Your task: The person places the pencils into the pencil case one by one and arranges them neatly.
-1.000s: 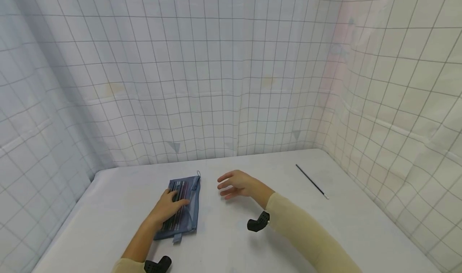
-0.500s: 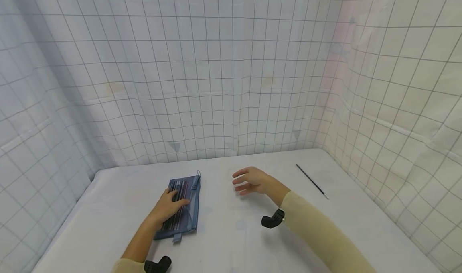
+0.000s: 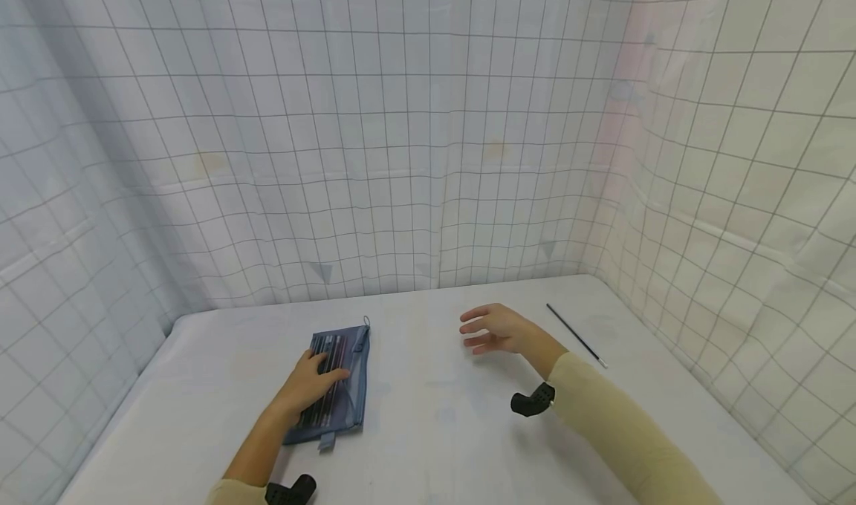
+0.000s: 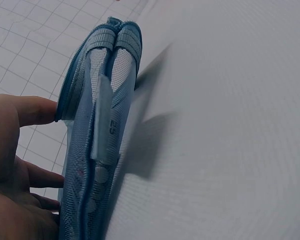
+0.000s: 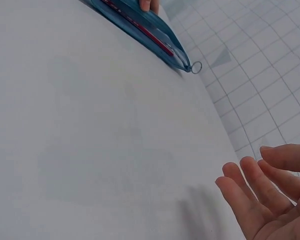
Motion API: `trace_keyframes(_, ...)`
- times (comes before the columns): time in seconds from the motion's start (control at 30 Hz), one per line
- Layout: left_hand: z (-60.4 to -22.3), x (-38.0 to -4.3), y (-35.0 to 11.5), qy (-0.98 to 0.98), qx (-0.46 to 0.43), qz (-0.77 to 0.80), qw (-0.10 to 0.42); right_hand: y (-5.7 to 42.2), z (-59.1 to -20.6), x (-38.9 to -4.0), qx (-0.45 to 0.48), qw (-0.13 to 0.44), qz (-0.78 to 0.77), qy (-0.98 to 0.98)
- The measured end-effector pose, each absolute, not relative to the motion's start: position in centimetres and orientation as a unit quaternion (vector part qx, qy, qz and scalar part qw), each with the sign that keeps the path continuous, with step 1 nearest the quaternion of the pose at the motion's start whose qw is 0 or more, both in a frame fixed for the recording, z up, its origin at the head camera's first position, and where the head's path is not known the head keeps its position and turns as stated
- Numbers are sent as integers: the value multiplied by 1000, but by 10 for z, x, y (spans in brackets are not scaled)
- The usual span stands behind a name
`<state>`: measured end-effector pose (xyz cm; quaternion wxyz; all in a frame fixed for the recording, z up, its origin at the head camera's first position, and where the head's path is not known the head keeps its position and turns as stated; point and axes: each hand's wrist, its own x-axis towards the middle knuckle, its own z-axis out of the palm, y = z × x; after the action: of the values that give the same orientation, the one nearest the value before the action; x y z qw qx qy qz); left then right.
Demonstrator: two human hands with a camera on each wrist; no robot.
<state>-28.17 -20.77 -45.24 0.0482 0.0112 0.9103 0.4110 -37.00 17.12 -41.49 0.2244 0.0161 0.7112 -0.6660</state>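
A blue see-through zippered pencil case (image 3: pixel 357 392) lies flat on the left part of the white table, with several pencils showing through its side. My left hand (image 3: pixel 307 386) rests on top of it, fingers and thumb spread. Seen from the left wrist, the end of the case (image 4: pixel 97 125) bulges, and fingertips (image 4: pixel 42 111) touch its upper side. In mid-table my right hand (image 3: pixel 498 330) hovers with loosely bent fingers and nothing in them. Beyond it lies a thin black pencil (image 3: pixel 575 334) with a white end. The right wrist view shows a red pencil (image 5: pixel 160 44) inside the case.
White cloth covers the table (image 3: pixel 428 431). A white curtain with a grid pattern (image 3: pixel 401 156) rises along the back and both sides. Each wrist carries a black camera mount, such as the one at my right cuff (image 3: pixel 533 401).
My right hand has moved to the right across the table, away from the pencil case and closer to the black pencil. The left hand and the case stay in place.
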Motion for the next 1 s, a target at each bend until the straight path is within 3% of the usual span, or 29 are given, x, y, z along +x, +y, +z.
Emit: trace_keyframes(1.0,-454,-281,-208,908,11,417,48,281,-418,-368,52,162,-647,743)
